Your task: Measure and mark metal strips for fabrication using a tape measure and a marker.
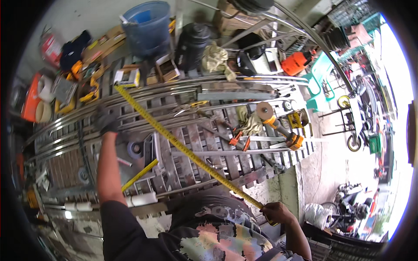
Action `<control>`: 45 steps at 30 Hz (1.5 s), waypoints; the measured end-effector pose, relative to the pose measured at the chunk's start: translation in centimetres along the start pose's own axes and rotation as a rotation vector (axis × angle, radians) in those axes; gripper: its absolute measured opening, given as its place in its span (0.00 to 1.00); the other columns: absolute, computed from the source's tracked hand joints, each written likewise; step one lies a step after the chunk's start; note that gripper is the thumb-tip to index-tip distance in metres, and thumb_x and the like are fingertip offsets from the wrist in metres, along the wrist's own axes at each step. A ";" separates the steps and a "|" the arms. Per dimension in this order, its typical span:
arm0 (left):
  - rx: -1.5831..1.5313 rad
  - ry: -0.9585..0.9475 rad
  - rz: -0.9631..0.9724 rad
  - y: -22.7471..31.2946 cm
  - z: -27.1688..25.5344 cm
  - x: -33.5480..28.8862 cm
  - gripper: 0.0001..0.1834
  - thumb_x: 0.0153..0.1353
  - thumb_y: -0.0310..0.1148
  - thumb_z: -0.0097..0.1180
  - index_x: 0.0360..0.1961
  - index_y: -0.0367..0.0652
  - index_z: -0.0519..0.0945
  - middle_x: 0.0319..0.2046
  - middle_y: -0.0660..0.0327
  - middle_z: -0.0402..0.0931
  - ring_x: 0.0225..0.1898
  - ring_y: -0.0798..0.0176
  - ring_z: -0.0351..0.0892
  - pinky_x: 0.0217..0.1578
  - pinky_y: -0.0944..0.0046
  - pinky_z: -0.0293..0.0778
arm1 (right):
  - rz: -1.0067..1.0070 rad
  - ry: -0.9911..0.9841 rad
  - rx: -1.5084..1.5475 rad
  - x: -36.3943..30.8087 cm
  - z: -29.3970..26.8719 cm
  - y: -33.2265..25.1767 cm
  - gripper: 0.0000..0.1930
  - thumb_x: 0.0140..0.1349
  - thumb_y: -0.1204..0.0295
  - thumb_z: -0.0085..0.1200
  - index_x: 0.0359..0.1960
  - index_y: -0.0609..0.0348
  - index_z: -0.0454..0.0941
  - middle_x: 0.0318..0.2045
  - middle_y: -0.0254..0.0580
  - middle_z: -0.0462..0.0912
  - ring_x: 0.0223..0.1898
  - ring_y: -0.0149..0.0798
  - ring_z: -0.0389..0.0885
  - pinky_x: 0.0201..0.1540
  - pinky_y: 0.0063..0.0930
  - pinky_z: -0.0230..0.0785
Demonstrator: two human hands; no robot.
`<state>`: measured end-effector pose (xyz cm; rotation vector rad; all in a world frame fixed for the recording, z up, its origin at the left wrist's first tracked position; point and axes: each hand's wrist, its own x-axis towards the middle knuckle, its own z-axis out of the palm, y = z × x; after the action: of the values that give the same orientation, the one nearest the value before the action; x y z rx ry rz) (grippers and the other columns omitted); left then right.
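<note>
A slatted metal bench (194, 138) fills the middle of the scene, reaching from the far left to the near right. Long metal bars (170, 89) lie across its far side, running left to right. A green plastic chair (321, 82) stands beyond the bench's right end, and a big blue bucket (148, 35) stands at the far side, left of the middle. A yellow tape measure (185, 150) is pulled out slantwise over the bench, its blade running from the far left down to the near right, above the slats and bars. A red fire extinguisher (51, 48) is by the wall at the far left. A yellow and black grinder (283, 132) lies on the right part of the bench, with an orange clamp (237, 139) just left of it. The right hand (278, 213), at the near right, is closed round the case end of the tape. The left hand (106, 120), in a dark glove, is over the bars on the left; its fingers are too blurred to tell whether they grip anything. A small yellow and white box (127, 77) sits near the blade's far end.
</note>
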<state>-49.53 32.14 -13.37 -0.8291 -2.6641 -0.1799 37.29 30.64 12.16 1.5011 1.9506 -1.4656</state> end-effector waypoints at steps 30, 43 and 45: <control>-0.356 -0.140 0.653 18.6 -1.9 0.2 0.28 0.64 0.42 0.71 0.62 0.39 0.83 0.60 0.45 0.81 0.58 0.38 0.83 0.58 0.40 0.79 | 0.324 0.003 0.032 0.6 -3.7 -2.1 0.15 0.79 0.60 0.65 0.50 0.59 0.94 0.30 0.36 0.90 0.32 0.26 0.84 0.39 0.33 0.81; -0.283 -0.423 0.610 19.2 -4.4 2.7 0.36 0.49 0.45 0.86 0.57 0.47 0.84 0.58 0.50 0.85 0.59 0.39 0.85 0.59 0.41 0.83 | 0.253 -0.020 0.074 -0.6 2.5 -1.1 0.15 0.80 0.58 0.63 0.51 0.55 0.93 0.35 0.43 0.91 0.35 0.34 0.88 0.44 0.37 0.82; -0.272 -0.396 0.612 19.0 -4.4 2.2 0.35 0.50 0.43 0.86 0.58 0.47 0.84 0.57 0.50 0.86 0.58 0.39 0.86 0.59 0.40 0.83 | 0.201 0.029 0.061 -1.0 2.8 -1.4 0.15 0.80 0.58 0.64 0.51 0.57 0.93 0.28 0.40 0.88 0.31 0.29 0.84 0.40 0.35 0.81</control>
<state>-39.07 47.93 -8.11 -1.8898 -2.6022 -0.2442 35.59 27.87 12.36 1.6986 1.7260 -1.4350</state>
